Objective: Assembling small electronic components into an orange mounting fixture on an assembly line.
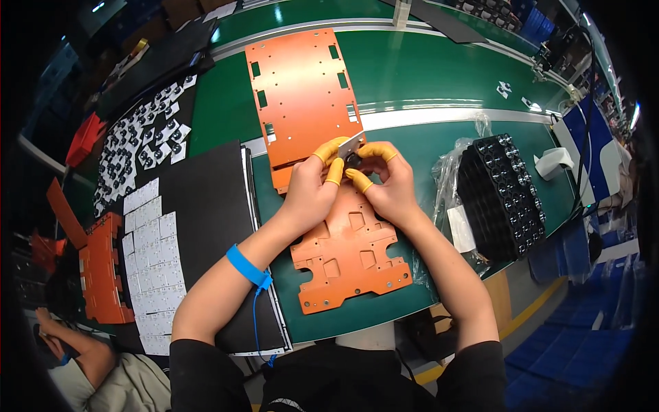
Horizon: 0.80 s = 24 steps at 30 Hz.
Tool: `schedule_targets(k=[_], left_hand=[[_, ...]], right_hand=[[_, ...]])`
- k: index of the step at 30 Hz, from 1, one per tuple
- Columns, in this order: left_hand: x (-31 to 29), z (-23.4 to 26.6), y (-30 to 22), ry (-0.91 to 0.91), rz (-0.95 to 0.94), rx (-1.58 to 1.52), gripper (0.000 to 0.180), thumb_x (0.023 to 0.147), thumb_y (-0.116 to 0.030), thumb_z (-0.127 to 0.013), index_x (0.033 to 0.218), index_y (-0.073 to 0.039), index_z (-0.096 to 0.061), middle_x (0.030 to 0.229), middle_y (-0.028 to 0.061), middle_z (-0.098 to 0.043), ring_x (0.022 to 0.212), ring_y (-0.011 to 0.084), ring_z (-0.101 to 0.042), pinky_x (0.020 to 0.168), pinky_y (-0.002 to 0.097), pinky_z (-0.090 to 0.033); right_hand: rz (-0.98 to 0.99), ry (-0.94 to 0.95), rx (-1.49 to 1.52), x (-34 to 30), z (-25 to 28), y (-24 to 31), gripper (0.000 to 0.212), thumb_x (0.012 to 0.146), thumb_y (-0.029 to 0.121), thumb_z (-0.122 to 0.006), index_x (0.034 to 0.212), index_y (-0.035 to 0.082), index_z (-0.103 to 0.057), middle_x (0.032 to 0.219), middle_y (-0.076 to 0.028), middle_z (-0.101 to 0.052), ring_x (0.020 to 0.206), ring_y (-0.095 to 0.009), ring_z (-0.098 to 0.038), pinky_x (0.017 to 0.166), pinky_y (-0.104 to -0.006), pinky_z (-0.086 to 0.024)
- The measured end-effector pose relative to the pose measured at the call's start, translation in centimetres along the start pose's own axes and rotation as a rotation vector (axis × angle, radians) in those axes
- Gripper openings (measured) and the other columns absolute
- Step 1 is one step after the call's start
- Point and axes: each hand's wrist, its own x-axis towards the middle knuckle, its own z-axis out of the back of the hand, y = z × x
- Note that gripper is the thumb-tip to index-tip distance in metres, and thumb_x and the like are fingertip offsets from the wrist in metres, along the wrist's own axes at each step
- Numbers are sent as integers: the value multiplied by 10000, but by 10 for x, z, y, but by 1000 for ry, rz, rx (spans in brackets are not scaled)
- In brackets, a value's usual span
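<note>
Yellow finger cots cover several fingertips of both hands. My left hand (310, 187) pinches a small thin white circuit board (351, 143), held tilted above the orange fixture plates. On the board's near side, my right hand (392, 184) grips a small round black lens-like part (353, 161). Board and part touch or nearly touch; the fingers hide the exact contact. Below my hands lies an orange fixture plate (350, 250) with cut-outs. A larger orange plate (302, 82) with slots extends away behind it. A blue wrist strap (248, 267) with a cord circles my left forearm.
At left, rows of white boards (152, 257) lie on black sheets (213, 206); many boards with black parts (141, 144) spread beyond. At right stands a stack of black trays (498, 196) holding round parts, beside clear plastic wrap (446, 178). A co-worker's arm (82, 343) shows lower left.
</note>
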Motion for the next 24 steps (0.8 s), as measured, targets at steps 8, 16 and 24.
schedule_targets(k=[8,16,24], left_hand=[[-1,1,-7,7,16,180,327,916,17,-453,1234,73,-505,998,176,-663,922,206,-667,806,298,-525],[0,1,4,-40,-34,91,320,889,28,-475,1198,96,-522,918,193,-659,846,209,-677,750,303,-529],[-1,0,-3,-16,-29,179,317,884,30,-479,1191,78,-540,890,175,-661,782,195,-666,702,293,-515]], right_hand=[[81,-41,9,1,-1,-1,299,751,-80,-703,999,-23,-546,1004,-92,-553,846,-167,-661,714,-258,-565],[16,36,-124,1,4,4,309,770,-98,-685,1037,-42,-541,1063,-99,-538,899,-169,-637,781,-265,-549],[78,-73,-49,2,0,2,302,739,-51,-736,982,-26,-558,970,-81,-576,821,-135,-645,704,-247,-564]])
